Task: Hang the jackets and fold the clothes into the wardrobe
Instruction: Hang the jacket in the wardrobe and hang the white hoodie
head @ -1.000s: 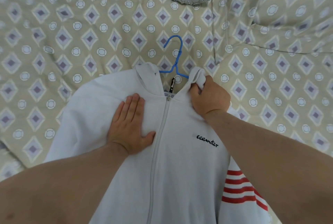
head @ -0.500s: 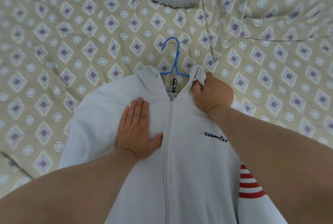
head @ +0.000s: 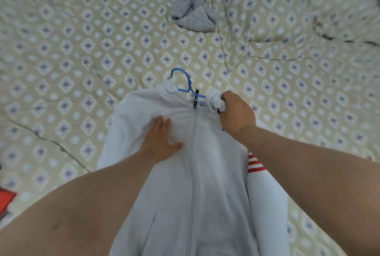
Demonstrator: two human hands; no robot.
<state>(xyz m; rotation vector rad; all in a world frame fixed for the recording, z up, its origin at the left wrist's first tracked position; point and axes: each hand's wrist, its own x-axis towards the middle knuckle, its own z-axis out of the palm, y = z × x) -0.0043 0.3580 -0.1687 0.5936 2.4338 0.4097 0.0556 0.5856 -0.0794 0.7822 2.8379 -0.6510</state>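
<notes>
A white zip-up jacket [head: 197, 173] lies front up on the patterned bed cover, its zipper closed and red stripes on the sleeve at the right. A blue wire hanger [head: 185, 83] sits inside the neck, with only the hook and part of the shoulder wire showing. My left hand [head: 160, 140] presses flat on the chest left of the zipper. My right hand [head: 234, 113] grips a bunched piece of the collar at the right of the neck opening.
A grey fluffy garment [head: 193, 13] lies crumpled farther back on the beige bed cover [head: 82, 60]. A red object [head: 5, 200] shows at the left edge. The bed cover is wrinkled at the right.
My right hand has bunched the collar more tightly and the left collar edge has ridden up onto the hanger. The view has pulled back, showing more of the bed.
</notes>
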